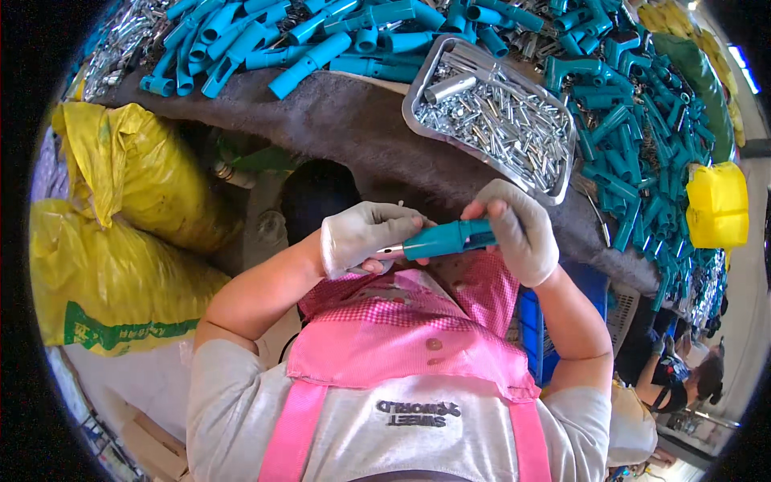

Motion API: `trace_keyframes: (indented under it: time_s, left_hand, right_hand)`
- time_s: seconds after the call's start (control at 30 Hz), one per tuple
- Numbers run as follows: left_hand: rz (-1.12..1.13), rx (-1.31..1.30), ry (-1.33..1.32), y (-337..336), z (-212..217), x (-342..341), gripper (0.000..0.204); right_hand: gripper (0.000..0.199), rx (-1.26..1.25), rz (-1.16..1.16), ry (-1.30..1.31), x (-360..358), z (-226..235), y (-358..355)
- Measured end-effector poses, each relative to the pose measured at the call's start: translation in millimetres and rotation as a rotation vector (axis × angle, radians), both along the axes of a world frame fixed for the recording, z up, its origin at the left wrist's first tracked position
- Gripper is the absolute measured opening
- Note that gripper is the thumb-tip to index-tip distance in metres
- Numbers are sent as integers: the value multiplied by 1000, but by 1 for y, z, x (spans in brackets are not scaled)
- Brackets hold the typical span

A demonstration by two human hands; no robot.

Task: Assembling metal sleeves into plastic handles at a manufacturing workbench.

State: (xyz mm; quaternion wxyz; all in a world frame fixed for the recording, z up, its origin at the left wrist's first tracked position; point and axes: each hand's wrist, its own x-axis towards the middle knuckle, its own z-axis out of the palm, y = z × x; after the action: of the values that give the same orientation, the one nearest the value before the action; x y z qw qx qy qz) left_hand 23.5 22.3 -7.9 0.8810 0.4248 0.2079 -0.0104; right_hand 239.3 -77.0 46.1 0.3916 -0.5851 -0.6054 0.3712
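A teal plastic tubular handle (438,240) lies nearly level between my hands, above my lap. A shiny metal end (391,252) shows at its left. My gloved left hand (357,236) is closed around that end, thumb along the top, bare fingertips showing. On the slotted right end, my gloved right hand (522,233) grips with thumb and fingers; part of that end is hidden behind them. Just beyond my right hand, a clear-rimmed tray (411,112) on the table holds many small metal pins (506,120) and a larger metal tube (450,88).
Teal handles (313,64) pile along the table's far side, with more teal pieces (614,153) at right. A yellow plastic container (717,206) stands at the right edge. Yellow sacks (120,265) fill the left. A blue crate (532,321) is by my right elbow; another person (679,377) is farther right.
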Motion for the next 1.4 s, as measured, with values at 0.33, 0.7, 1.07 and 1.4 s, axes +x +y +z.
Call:
trace_keyframes:
  time_s: [0.33, 0.7, 1.07, 1.4]
  left_hand:
    - [22, -294, -5, -7, -8, 9, 40]
    - [309, -354, -90, -6, -14, 6, 31]
    - [458, -418, -118, -7, -23, 5, 30]
    - [455, -142, -70, -20, -18, 18, 26]
  right_hand:
    - [35, -277, -171, 265, -22, -24, 5]
    - [14, 314, -208, -698, 33, 2, 73]
    - [13, 349, -181, -667, 35, -7, 83]
    - [11, 152, 76, -558, -17, 0, 25]
